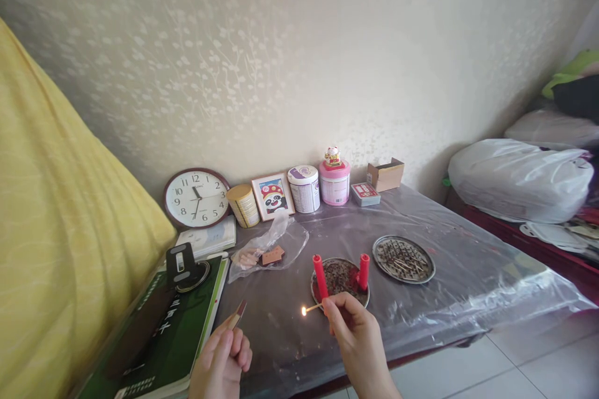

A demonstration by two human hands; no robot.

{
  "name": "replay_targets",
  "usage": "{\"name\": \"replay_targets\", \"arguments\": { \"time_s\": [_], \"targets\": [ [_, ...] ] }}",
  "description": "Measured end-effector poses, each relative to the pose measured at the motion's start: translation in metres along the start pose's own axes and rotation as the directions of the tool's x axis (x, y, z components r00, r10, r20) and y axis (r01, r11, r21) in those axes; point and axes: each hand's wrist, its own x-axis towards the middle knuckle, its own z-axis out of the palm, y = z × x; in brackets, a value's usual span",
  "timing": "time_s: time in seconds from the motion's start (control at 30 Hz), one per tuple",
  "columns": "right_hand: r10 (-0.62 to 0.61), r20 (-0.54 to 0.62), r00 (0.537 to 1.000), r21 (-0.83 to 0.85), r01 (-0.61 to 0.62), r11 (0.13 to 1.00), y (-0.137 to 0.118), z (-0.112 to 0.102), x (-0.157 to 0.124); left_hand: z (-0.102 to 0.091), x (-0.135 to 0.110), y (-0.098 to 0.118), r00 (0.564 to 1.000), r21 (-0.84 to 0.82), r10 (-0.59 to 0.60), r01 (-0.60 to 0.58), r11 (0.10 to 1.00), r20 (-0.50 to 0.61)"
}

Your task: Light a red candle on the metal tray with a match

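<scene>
My right hand [355, 330] pinches a burning match [313, 308] by its plain end, its flame pointing left. Between the fingers of my left hand [219, 355] is a matchbox [239, 313], held tilted with its dark striking side showing. Just beyond my right hand, two red candles, a left one [319, 275] and a shorter right one [364, 270], stand on a round metal plate [368, 299] with a dark, speckled surface. The flame is in front of the left candle and apart from its wick. Neither candle shows a flame.
Right of the candles lies a second plate [433, 267] with several matchsticks. A clear plastic bag [294, 238] with small boxes lies farther back. A wall clock [196, 198], a picture frame [274, 196] and tins line the wall. A green book [187, 318] lies left.
</scene>
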Motion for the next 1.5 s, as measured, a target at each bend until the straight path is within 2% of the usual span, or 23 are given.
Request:
{"name": "replay_targets", "arguments": {
  "time_s": [0.43,1.5],
  "targets": [
    [-0.111,-0.035,0.993,-0.113,0.106,0.988,0.0016,-0.0008,-0.0005,0.0067,-0.001,0.0021,0.999,0.02,-0.015,0.016,1.0,-0.039],
    [-0.137,-0.023,0.99,-0.138,0.132,0.982,0.0013,0.0006,-0.0002,0.0046,-0.0022,0.0001,0.999,0.016,-0.029,0.029,0.999,-0.019]
  ]
}}
